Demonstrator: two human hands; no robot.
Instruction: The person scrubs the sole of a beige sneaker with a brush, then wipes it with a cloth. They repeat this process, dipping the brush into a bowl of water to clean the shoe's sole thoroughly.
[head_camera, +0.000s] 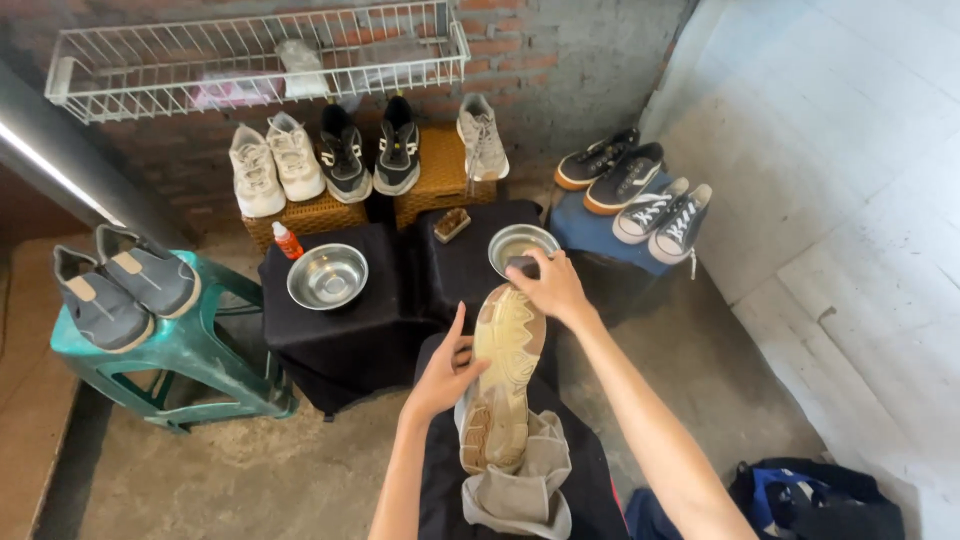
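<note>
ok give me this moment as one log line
left hand: holds shoe sole up | right hand: at steel bowl, gripping dark item | second bowl left

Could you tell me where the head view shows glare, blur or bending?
Head view: daylight glares off the white painted wall; the two shiny metal bowls catch bright reflections; the white wire rack bows from wide-angle distortion; the right hand at the upturned beige shoe sole looks slightly soft.
</note>
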